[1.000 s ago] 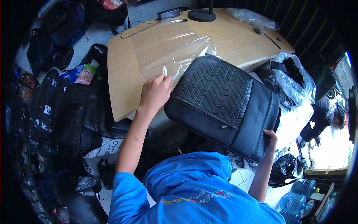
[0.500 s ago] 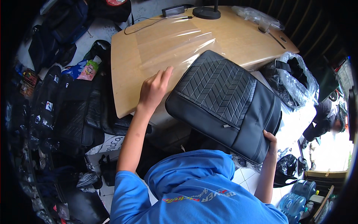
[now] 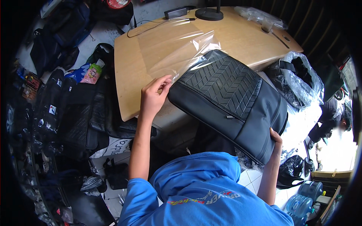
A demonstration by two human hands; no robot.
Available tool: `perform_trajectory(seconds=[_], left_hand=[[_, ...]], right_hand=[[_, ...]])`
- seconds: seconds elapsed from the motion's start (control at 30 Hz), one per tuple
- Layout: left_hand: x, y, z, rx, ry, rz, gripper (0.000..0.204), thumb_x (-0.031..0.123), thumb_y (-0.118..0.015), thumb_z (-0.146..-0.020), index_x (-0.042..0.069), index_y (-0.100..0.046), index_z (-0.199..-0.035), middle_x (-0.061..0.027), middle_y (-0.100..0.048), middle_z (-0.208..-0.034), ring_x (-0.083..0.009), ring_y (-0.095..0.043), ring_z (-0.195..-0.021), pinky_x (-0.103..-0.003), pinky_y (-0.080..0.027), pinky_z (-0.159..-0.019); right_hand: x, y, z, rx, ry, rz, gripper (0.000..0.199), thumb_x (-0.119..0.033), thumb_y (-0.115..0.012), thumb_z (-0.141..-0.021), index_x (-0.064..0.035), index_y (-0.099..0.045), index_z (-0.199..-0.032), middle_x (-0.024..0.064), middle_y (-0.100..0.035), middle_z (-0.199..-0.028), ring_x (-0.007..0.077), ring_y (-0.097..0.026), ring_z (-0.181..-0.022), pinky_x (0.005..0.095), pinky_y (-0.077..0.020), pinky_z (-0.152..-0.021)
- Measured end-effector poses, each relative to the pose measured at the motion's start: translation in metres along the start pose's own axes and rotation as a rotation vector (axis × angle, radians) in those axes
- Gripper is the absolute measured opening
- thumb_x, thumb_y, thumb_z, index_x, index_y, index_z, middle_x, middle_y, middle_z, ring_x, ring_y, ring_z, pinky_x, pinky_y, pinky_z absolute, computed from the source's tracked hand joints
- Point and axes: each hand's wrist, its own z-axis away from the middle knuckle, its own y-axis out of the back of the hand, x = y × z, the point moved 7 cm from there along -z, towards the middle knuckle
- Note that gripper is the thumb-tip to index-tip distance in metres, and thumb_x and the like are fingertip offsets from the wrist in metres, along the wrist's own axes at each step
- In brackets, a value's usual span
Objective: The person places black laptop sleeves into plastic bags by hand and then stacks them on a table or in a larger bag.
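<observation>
Left hand (image 3: 154, 93) pinches clear film (image 3: 171, 52) (table (image 3: 129, 79) beneath, adapter (image 3: 176, 13) beyond); right hand (image 3: 276, 141) grips backpack (image 3: 230, 88).

**Backpack (image 3: 222, 98) between left hand (image 3: 154, 94) and right hand (image 3: 276, 138)**

Just beyond the left hand, a plastic sleeve (image 3: 166, 51) lies on the table (image 3: 126, 84), reaching toward the backpack's far left corner. Farther beyond that hand, a power adapter (image 3: 176, 13) and a stand (image 3: 209, 14) rest on the tabletop. Left of the left hand lie piled bags (image 3: 77, 122). Beyond the right hand sits a plastic-wrapped bundle (image 3: 296, 81); to its near right, water jugs (image 3: 299, 203).
</observation>
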Motion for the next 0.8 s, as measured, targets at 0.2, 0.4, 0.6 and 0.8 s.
perform_trajectory(seconds=[0.2,0.4,0.6,0.8], left_hand=[[0.015,0.004,0.003,0.05,-0.095,-0.146,0.021,-0.003,-0.064,-0.079,0.0,-0.063,-0.099,-0.0116,-0.066,-0.083,-0.0208,-0.065,-0.072,-0.028,-0.052,-0.064],[0.034,0.001,0.017,0.126,-0.296,-0.382,0.021,-0.007,-0.065,-0.075,-0.001,-0.063,-0.096,-0.0128,-0.064,-0.088,-0.0265,-0.063,-0.077,-0.033,-0.052,-0.067],[0.052,-0.006,0.025,0.104,-0.351,-0.403,0.023,-0.01,-0.064,-0.073,-0.002,-0.062,-0.095,-0.0118,-0.062,-0.09,-0.0266,-0.062,-0.079,-0.033,-0.051,-0.068],[0.019,0.002,0.02,0.173,-0.028,-0.301,0.016,0.002,-0.064,-0.082,-0.002,-0.06,-0.097,-0.0123,-0.062,-0.091,-0.0228,-0.062,-0.076,-0.03,-0.051,-0.063]], right_hand=[[0.005,0.001,0.004,0.052,0.043,-0.02,0.029,-0.018,-0.056,-0.083,0.0048,-0.062,-0.099,0.0183,-0.066,-0.091,0.0256,-0.067,-0.076,0.0341,-0.0569,-0.073],[0.009,-0.016,0.009,0.029,0.06,-0.06,0.03,-0.019,-0.056,-0.083,0.0051,-0.062,-0.1,0.0179,-0.066,-0.092,0.0255,-0.067,-0.078,0.0346,-0.0563,-0.075],[0.011,-0.021,0.01,0.035,0.061,-0.053,0.031,-0.018,-0.056,-0.083,0.0051,-0.062,-0.102,0.0178,-0.066,-0.093,0.0261,-0.067,-0.08,0.0349,-0.056,-0.076],[0.025,-0.022,0.01,0.066,0.034,-0.084,0.032,-0.017,-0.057,-0.083,0.0056,-0.06,-0.105,0.0181,-0.065,-0.097,0.0264,-0.066,-0.083,0.0356,-0.0553,-0.078]])
